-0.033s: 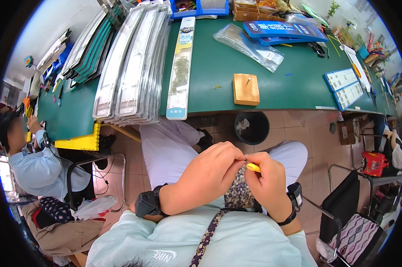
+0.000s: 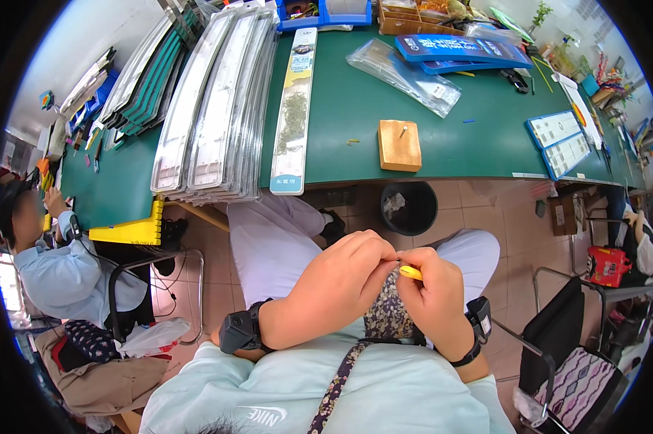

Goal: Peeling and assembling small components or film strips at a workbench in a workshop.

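Observation:
My left hand (image 2: 335,273) is closed in a pinch above my lap, its fingertips meeting those of my right hand (image 2: 436,286). Whatever lies between the left fingertips is too small to make out. A small yellow object with a rounded end (image 2: 411,273) sticks out of my closed right hand, between thumb and fingers. Most of it is hidden by the fingers, so its kind does not show. Both hands are over a floral apron (image 2: 390,311), in front of the green table (image 2: 341,155). A wooden block with a metal pin (image 2: 399,146) rests near the table's edge.
Stacked clear-covered long trays (image 2: 218,108) stand on the left, beside a long narrow package (image 2: 293,116). Blue packages (image 2: 460,52), plastic sleeves (image 2: 406,76) and a blue-edged case (image 2: 559,145) lie to the right. Below stands a black bin (image 2: 409,210). A co-worker (image 2: 87,253) sits at left.

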Available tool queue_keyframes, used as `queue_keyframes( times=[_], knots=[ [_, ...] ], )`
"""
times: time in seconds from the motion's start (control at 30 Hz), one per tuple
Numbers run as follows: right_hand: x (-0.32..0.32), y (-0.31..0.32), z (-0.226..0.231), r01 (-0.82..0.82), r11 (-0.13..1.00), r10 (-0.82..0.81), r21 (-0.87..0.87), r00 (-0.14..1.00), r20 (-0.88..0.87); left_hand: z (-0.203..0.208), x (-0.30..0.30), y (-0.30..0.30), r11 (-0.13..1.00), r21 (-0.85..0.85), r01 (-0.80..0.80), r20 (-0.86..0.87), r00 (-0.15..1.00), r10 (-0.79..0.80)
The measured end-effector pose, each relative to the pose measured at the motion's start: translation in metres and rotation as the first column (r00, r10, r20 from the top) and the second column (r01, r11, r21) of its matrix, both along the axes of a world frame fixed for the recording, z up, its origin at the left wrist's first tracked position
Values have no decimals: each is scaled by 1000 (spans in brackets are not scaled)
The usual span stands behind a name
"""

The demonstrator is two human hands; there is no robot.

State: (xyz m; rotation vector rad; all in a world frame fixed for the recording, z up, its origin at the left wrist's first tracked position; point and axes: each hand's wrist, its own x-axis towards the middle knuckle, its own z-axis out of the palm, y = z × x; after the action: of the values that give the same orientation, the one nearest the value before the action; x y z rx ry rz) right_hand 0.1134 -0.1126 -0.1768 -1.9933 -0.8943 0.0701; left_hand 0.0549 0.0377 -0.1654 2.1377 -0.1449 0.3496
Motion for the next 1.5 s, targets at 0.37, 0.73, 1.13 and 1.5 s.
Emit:
queue_keyframes(
  times=[0.37,0.73,1.13,1.5],
  knots=[
    [2,-2,-1,131,989,-139,75,983,118,-1,-2,1,994,-99,-49,28,998,52],
    [2,1,-3,-42,995,13,87,949,315,1,-9,-1,967,-233,-103,30,993,113],
    [4,-5,-2,-95,994,67,46,904,423,-1,-7,0,948,-317,7,164,985,47],
    [-3,-17,-11,130,980,-22,-149,819,573,2,-8,-2,922,-382,64,179,984,6]
  ],
)
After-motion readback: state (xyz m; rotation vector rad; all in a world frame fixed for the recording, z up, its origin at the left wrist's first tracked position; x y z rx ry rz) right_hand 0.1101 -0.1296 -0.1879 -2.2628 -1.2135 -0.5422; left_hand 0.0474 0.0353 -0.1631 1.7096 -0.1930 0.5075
